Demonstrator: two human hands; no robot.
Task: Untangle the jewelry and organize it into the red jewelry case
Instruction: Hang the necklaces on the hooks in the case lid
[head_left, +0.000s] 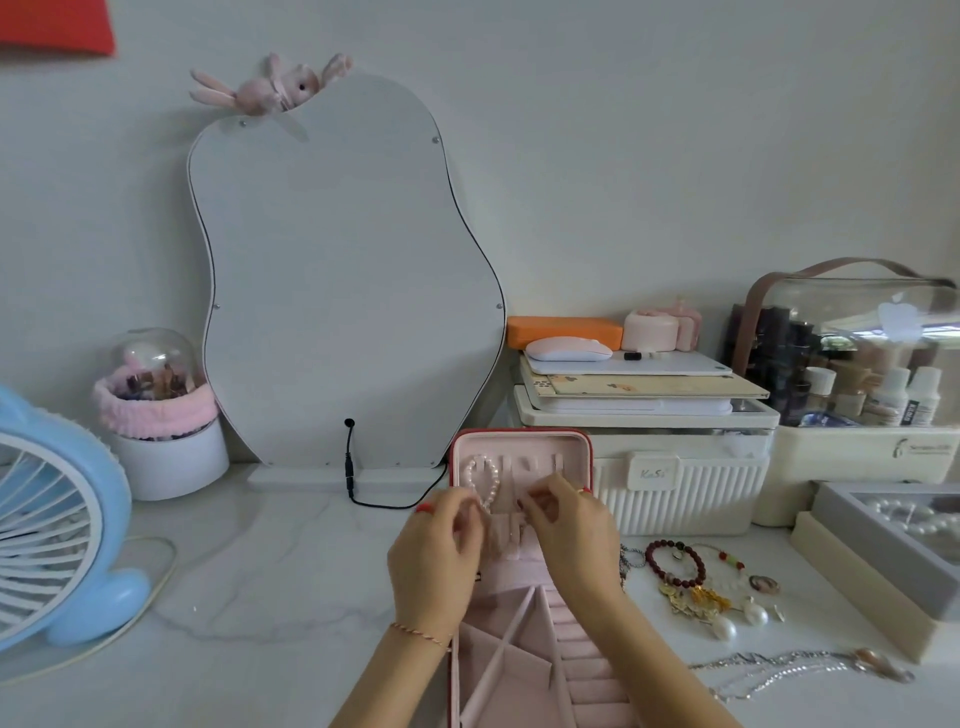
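At the bottom centre the red jewelry case (519, 649) lies open on the surface (260, 597). Above its pink compartments, the left hand (436, 561) and right hand (569, 525) curl their fingers, apparently pinching something too small to tell. A pearl bracelet (482, 480) hangs in the lid behind. Tangled jewelry (696, 587) lies at lower right.

- The case (521, 441) lay open on the bench, red outside, pink inside, its lid propped upright at the back.
- A pearl bracelet (482, 480) hung inside the lid, at its left.
- Loose jewelry (696, 587) lay right of the case: a dark red bead bracelet, gold charms, pearl drops.
- A silver chain (779, 670) lay nearer, stretched out.
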